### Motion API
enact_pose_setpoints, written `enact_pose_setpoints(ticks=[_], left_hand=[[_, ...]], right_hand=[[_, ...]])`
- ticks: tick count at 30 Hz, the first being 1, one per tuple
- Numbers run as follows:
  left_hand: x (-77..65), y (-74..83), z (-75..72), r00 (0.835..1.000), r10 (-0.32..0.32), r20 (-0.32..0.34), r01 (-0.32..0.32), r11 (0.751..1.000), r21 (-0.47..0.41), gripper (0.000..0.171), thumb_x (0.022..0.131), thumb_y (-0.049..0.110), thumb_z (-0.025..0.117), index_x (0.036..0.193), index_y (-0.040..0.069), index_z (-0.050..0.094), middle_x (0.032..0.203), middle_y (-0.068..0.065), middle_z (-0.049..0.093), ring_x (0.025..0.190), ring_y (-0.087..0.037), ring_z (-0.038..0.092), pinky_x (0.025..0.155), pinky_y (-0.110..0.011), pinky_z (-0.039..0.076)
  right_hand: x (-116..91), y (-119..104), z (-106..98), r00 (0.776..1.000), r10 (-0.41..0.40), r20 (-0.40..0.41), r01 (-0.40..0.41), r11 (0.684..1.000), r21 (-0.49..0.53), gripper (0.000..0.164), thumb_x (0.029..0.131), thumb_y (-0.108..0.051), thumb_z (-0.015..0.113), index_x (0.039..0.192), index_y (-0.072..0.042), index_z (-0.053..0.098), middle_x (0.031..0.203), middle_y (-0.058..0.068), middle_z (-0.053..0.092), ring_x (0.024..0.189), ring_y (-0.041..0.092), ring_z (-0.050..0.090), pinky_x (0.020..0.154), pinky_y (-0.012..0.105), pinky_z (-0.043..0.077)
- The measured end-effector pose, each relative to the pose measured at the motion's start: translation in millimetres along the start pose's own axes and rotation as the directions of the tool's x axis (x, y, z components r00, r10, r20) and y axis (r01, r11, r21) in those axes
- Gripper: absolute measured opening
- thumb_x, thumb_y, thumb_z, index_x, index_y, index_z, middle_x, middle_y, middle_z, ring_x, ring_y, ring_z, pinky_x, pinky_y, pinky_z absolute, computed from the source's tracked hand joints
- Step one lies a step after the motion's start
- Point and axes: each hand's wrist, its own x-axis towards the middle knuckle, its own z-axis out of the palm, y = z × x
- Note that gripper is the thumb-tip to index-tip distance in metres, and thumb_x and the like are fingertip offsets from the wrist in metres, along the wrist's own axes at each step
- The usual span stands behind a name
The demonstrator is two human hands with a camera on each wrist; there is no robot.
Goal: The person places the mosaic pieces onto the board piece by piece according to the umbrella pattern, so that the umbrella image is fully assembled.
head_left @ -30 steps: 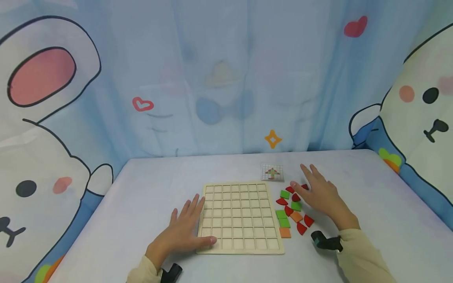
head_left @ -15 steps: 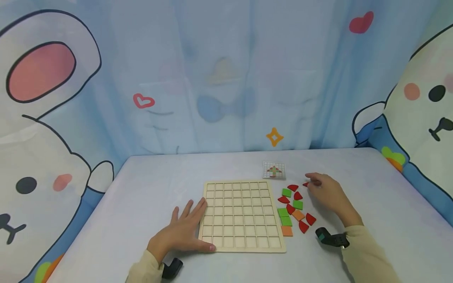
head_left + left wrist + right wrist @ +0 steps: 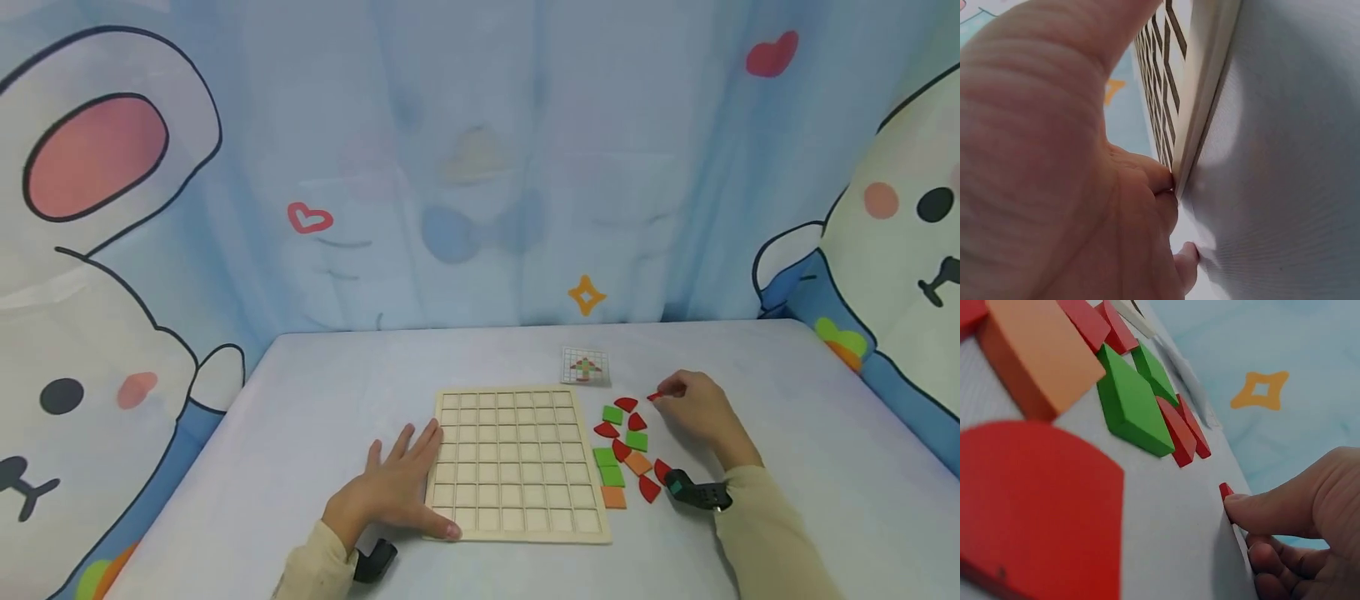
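A pale wooden board (image 3: 522,473) with a grid of square recesses lies flat on the white table. My left hand (image 3: 393,493) rests at its left side, fingers spread, with the thumb along the near left corner. In the left wrist view, fingertips touch the board's edge (image 3: 1200,94). To the right of the loose pieces, my right hand (image 3: 701,414) pinches a small red curved-edge tile (image 3: 655,396) between thumb and fingers. The right wrist view shows the thumb over that red tile (image 3: 1225,489), most of which is hidden, close over the table.
Several red curved-edge tiles (image 3: 648,488), green square tiles (image 3: 612,476) and orange square tiles (image 3: 613,497) lie right of the board. Behind it sits a small card (image 3: 586,367) with a coloured grid picture. A blue printed curtain (image 3: 480,208) hangs behind the table.
My right hand, spread over the far tiles at first, has closed its thumb and fingers on a red tile. My left thumb has slid from the board's surface toward its near edge.
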Motion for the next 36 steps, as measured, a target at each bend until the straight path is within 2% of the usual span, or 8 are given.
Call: enact_pose_setpoints(ticks=[4,7,13,19,23,29,36], left_hand=[[0.2,7.3,0.2,1.0,-0.003,0.008,0.003,1.0,0.012,0.143,0.071,0.072,0.09,0.173,0.006,0.013,0.18,-0.005,0.006,0.164,-0.038,0.002,0.12,-0.076,0.002],[0.8,10.8,-0.9,1.0,-0.011,0.011,0.01,1.0,0.02,0.143,0.071,0.072,0.089,0.173,0.007,0.013,0.18,-0.004,0.005,0.164,-0.037,0.001,0.12,-0.076,0.001],[3.2,10.4,-4.4,1.0,-0.017,0.017,0.016,1.0,0.024,0.142,0.072,0.071,0.089,0.173,0.007,0.012,0.18,-0.005,0.004,0.164,-0.038,0.0,0.12,-0.077,0.001],[3.5,9.1,-4.3,0.999,-0.028,0.02,0.028,0.999,0.016,0.141,0.073,0.069,0.091,0.172,0.006,0.013,0.18,-0.007,0.005,0.164,-0.039,0.001,0.119,-0.078,0.002],[3.0,9.9,-1.7,1.0,-0.012,0.027,0.012,1.0,0.011,0.139,0.075,0.069,0.089,0.172,0.005,0.013,0.18,-0.007,0.004,0.164,-0.039,0.0,0.119,-0.078,0.001],[2.8,10.9,0.0,0.999,-0.014,0.031,0.014,1.0,0.028,0.137,0.076,0.07,0.088,0.173,0.006,0.013,0.18,-0.007,0.003,0.164,-0.039,0.0,0.119,-0.078,0.001],[1.1,8.9,-3.5,0.999,-0.028,0.034,0.026,0.999,0.046,0.137,0.077,0.071,0.086,0.173,0.006,0.012,0.18,-0.007,0.003,0.164,-0.039,0.0,0.12,-0.077,0.002]], right_hand=[[0,0,-7,1.0,0.011,-0.01,-0.011,1.0,-0.023,0.02,0.098,-0.002,0.069,0.11,0.011,0.059,0.101,0.027,0.063,0.093,0.042,0.058,0.083,0.052,0.054],[-2,-6,-13,1.0,-0.005,-0.017,0.005,1.0,-0.005,0.018,0.1,-0.002,0.067,0.111,0.011,0.061,0.102,0.027,0.065,0.092,0.041,0.06,0.078,0.047,0.056],[-4,-41,-15,0.995,-0.093,-0.027,0.095,0.989,0.115,0.022,0.106,-0.008,0.065,0.12,0.008,0.062,0.111,0.026,0.068,0.1,0.041,0.065,0.083,0.046,0.057],[-3,-91,7,0.972,-0.236,0.008,0.224,0.932,0.286,0.014,0.106,-0.004,0.063,0.116,0.006,0.063,0.106,0.021,0.071,0.094,0.034,0.071,0.079,0.043,0.055],[-5,-118,27,0.952,-0.305,0.026,0.28,0.901,0.331,0.01,0.105,0.0,0.063,0.114,0.005,0.065,0.103,0.02,0.071,0.089,0.035,0.073,0.077,0.04,0.055],[-9,-144,55,0.927,-0.368,0.074,0.329,0.892,0.31,0.009,0.103,0.001,0.064,0.11,0.001,0.069,0.097,0.012,0.07,0.084,0.035,0.071,0.069,0.039,0.054],[-7,-147,81,0.899,-0.425,0.104,0.391,0.887,0.246,0.004,0.101,0.002,0.068,0.102,-0.001,0.07,0.092,0.003,0.069,0.082,0.021,0.064,0.07,0.039,0.052]])
